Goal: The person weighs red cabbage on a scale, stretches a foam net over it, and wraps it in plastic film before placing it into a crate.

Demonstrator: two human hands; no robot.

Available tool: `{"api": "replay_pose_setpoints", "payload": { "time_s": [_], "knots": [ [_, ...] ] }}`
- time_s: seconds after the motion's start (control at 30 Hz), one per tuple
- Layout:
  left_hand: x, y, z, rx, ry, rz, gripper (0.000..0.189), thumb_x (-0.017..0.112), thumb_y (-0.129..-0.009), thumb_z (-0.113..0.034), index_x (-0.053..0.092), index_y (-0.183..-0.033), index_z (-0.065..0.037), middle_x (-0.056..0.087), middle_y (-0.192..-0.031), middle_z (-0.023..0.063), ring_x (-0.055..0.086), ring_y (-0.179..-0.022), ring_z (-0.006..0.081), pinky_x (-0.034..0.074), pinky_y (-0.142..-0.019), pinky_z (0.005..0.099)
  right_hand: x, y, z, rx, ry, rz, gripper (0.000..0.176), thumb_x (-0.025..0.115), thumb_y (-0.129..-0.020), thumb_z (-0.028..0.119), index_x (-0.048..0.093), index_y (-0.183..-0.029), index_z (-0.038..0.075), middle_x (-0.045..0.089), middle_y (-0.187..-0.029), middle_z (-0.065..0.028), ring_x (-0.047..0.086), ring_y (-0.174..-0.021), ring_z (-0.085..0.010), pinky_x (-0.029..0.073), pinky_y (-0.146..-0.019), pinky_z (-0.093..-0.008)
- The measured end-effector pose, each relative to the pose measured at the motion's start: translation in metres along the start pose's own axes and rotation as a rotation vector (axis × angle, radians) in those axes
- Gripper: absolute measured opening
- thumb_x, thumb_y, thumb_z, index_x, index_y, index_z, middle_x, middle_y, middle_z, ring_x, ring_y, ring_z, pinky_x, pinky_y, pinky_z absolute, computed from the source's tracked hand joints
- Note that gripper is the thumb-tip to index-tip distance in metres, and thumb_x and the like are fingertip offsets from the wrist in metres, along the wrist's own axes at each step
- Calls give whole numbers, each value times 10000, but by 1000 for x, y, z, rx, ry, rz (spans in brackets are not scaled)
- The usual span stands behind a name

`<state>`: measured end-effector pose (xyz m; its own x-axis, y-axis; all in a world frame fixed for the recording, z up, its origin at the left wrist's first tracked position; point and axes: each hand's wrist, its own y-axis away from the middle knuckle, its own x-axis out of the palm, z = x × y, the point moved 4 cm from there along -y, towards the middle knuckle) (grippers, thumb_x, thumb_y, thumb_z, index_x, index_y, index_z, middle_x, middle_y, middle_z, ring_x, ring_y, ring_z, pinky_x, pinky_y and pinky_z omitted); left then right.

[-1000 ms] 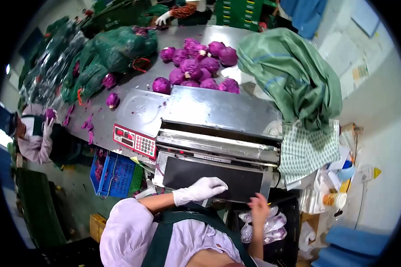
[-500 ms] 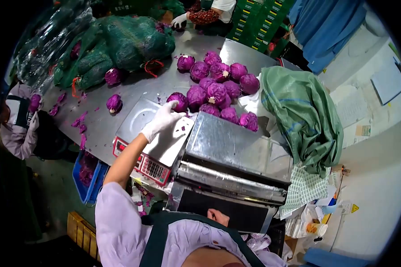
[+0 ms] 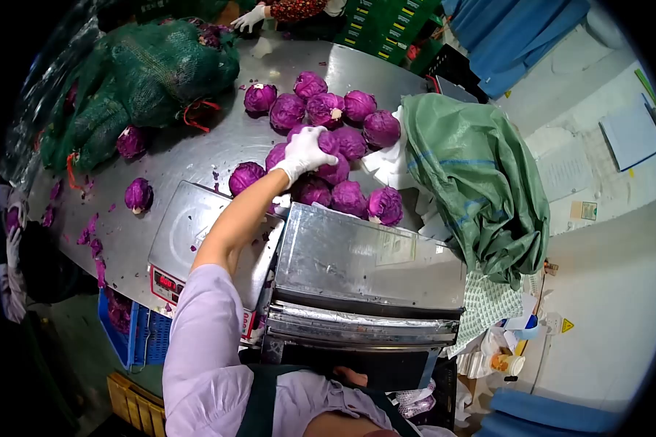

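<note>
My left hand (image 3: 305,154), in a white glove, reaches into a pile of red cabbages, its fingers curled over one red cabbage (image 3: 332,172) and partly hiding it. More red cabbages (image 3: 287,113) lie around it on the metal table (image 3: 219,149). Under my left forearm is a digital scale (image 3: 189,218) with a steel plate and a red display. My bare right hand (image 3: 351,376) rests low, close to my body by the wrapping machine (image 3: 364,266); only a bit of it shows and its fingers are hidden.
Green mesh sacks (image 3: 153,73) fill the table's far left. A green woven cloth (image 3: 474,167) drapes over the right side. A blue crate (image 3: 142,331) stands below the left edge. At the far side a co-worker's gloved hand (image 3: 249,17) shows; another person's sleeve is at far left.
My left hand has moved from the cabbage beside the scale, farther right into the pile. My right hand is now more hidden. The whole view has shifted a little.
</note>
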<state>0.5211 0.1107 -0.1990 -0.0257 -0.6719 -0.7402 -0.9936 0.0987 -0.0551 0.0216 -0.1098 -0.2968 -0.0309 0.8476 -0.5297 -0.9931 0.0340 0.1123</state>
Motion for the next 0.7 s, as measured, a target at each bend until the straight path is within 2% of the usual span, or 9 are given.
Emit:
{"api": "replay_pose_setpoints", "payload": {
  "time_s": [0.1,0.17,0.3,0.37,0.5,0.53,0.57,0.63,0.7],
  "knots": [
    [-27,16,11,-113,442,-22,718,798,-518,-299,541,-1138,-46,605,-962,146,634,-704,230,536,-593,312,7,4,-10,-25,-26,-1,88,682,-736,84,642,-807,52,582,-591,-56,559,-511,-82,443,-475,-212],
    [-68,53,-7,-100,517,-16,708,781,-582,-166,471,-1202,-23,599,-909,105,559,-480,139,463,-395,243,15,8,-16,-41,-57,6,89,683,-737,86,642,-810,52,583,-591,-54,557,-511,-80,443,-476,-211],
    [-122,118,-1,-250,365,350,698,778,-563,-196,508,-1178,-4,621,-884,126,608,-622,166,493,-487,269,10,-3,-11,-109,-172,93,92,684,-741,90,644,-815,53,585,-592,-52,555,-513,-76,444,-478,-208],
    [-125,141,32,-252,274,458,680,778,-553,-172,522,-1158,4,629,-873,115,615,-710,185,510,-599,281,-24,-31,41,-183,-269,187,106,685,-754,110,660,-837,49,604,-608,-40,547,-513,-67,446,-480,-205],
    [-132,191,49,-318,102,823,687,801,-505,-232,561,-1100,13,641,-933,133,612,-827,218,497,-757,308,-106,-118,114,-367,-73,97,124,669,-769,122,668,-841,21,619,-632,-42,541,-519,-70,442,-480,-213],
    [-129,198,51,-306,-44,837,698,804,-494,-251,566,-1096,10,638,-946,144,612,-841,232,496,-767,316,-124,-148,130,-459,-45,52,131,650,-787,136,665,-852,23,619,-639,-40,548,-541,-71,446,-502,-218],
    [-127,204,56,-293,-189,843,709,808,-484,-269,570,-1092,7,636,-960,155,611,-854,246,496,-776,324,-134,-178,130,-266,-76,67,144,635,-800,146,657,-859,16,620,-650,-37,547,-561,-70,447,-521,-222],
    [-124,205,82,-222,-156,749,766,797,-503,-258,517,-1177,-27,570,-1123,166,574,-970,275,462,-850,340,-147,-255,125,-286,-12,72,189,650,-780,197,658,-889,44,627,-666,-71,595,-598,-119,469,-561,-248],
    [-137,206,64,-324,-47,572,749,779,-542,-245,494,-1203,-40,495,-1223,167,538,-1044,281,433,-893,335,-149,-325,116,-410,181,149,262,664,-750,224,634,-949,55,631,-716,-101,631,-663,-220,496,-603,-322]
  ]
}}
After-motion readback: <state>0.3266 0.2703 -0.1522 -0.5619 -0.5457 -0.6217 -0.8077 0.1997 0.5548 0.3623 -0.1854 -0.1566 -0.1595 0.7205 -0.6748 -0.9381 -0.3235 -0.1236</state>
